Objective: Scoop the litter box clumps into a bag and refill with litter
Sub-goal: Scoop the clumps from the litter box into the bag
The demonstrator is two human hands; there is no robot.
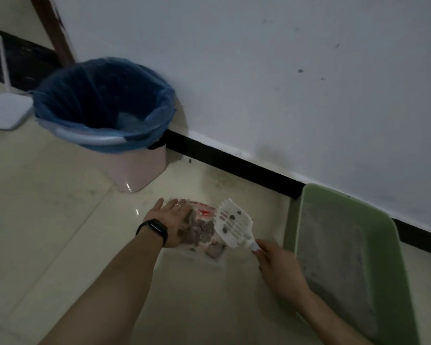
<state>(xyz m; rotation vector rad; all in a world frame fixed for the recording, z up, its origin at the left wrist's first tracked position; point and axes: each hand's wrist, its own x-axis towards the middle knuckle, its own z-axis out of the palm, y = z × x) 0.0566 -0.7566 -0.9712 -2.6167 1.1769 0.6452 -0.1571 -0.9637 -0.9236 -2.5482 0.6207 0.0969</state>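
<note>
Gripping the handle of the white slotted litter scoop [234, 224], the right hand [279, 270] is holding it over a plastic bag [215, 257] lying on the floor, with a few dark clumps [232, 216] sitting on its slots. The left hand [169, 220] is pressing flat, fingers straight, on the bag's left side. The green litter box [309, 207] is sitting just right of the bag, against the wall.

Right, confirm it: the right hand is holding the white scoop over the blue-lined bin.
Not quite. The head view shows the right hand holding the white scoop over the bag lying on the floor, not over the blue-lined bin, which stands further back by the wall.
</note>
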